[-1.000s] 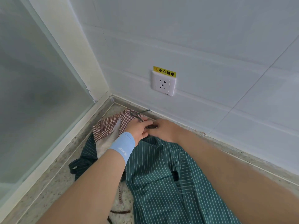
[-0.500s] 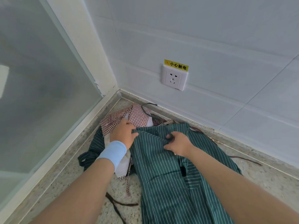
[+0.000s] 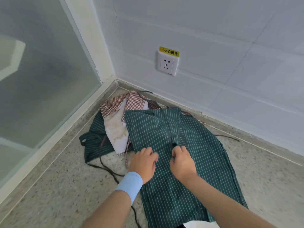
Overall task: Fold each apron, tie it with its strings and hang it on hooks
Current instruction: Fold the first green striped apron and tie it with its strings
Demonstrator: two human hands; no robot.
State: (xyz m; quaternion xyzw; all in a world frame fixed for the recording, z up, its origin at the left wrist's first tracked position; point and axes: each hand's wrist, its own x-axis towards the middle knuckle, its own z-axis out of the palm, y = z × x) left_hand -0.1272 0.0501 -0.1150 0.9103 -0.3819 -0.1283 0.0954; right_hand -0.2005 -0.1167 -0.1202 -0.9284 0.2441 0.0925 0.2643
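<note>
A dark green white-striped apron (image 3: 202,155) lies spread on a speckled stone counter, running from the wall toward me. My left hand (image 3: 144,163), with a pale blue wristband, rests fingers curled on the apron's left part. My right hand (image 3: 181,160) pinches a fold of the green cloth at its middle. A crumpled brown-checked apron (image 3: 130,100) with a white stained underside (image 3: 117,134) sits in the corner beyond. A second green striped piece (image 3: 94,139) lies under it. Thin dark strings (image 3: 108,170) trail over the counter to the left.
A white tiled wall (image 3: 213,89) closes the far side, carrying a white socket (image 3: 167,65) under a yellow warning label. A frosted glass pane (image 3: 41,76) with a white frame stands at the left. Bare speckled counter (image 3: 49,186) extends left and at the right.
Both hands have come back from the corner toward me, down the green apron. The green apron now lies spread flatter, and the checked apron is uncovered.
</note>
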